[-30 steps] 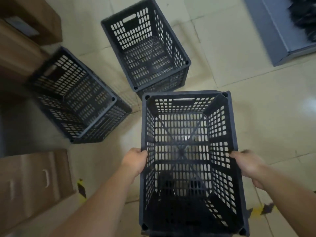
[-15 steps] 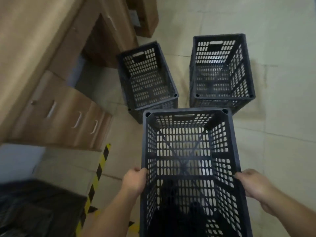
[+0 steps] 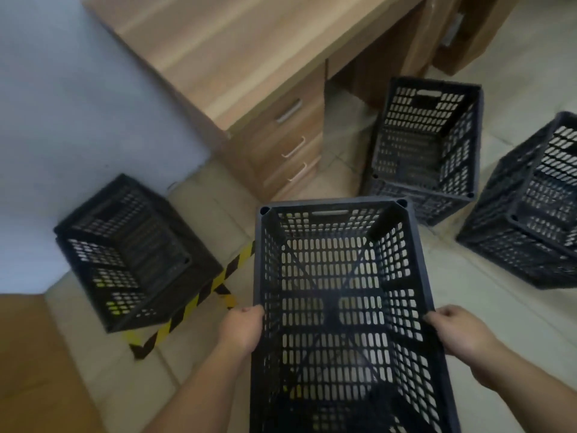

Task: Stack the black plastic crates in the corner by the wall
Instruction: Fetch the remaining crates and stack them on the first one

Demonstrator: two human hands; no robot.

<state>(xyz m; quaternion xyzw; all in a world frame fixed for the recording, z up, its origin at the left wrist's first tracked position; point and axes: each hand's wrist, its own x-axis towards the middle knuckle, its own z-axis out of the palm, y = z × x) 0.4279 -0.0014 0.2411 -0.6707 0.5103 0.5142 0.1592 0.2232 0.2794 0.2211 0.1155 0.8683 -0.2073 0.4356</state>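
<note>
- The held crate [image 3: 343,307], black and slotted, fills the 6 o'clock part of the view, open top up, off the floor between both hands.
- The left hand [image 3: 242,331] grips its left long rim, fingers curled over the edge.
- The right hand [image 3: 459,331] grips the right long rim the same way, fingers curled round the edge.
- The corner crate [image 3: 131,254] sits at 9 o'clock, close to the wall [image 3: 78,120]; whether it touches the wall I cannot tell.
- Yellow-black tape [image 3: 199,298] on the floor [image 3: 468,292] runs between that crate's near edge and the held crate; the strip of bare floor there is narrow.
- The desk [image 3: 249,57] stands at 12 o'clock, its drawer front facing the gap.
- A third crate [image 3: 427,142] stands at 1 o'clock, just beyond the held crate's far rim.
- A fourth crate [image 3: 530,207] lies at 3 o'clock, cut by the frame edge, with open floor between it and the right hand.
</note>
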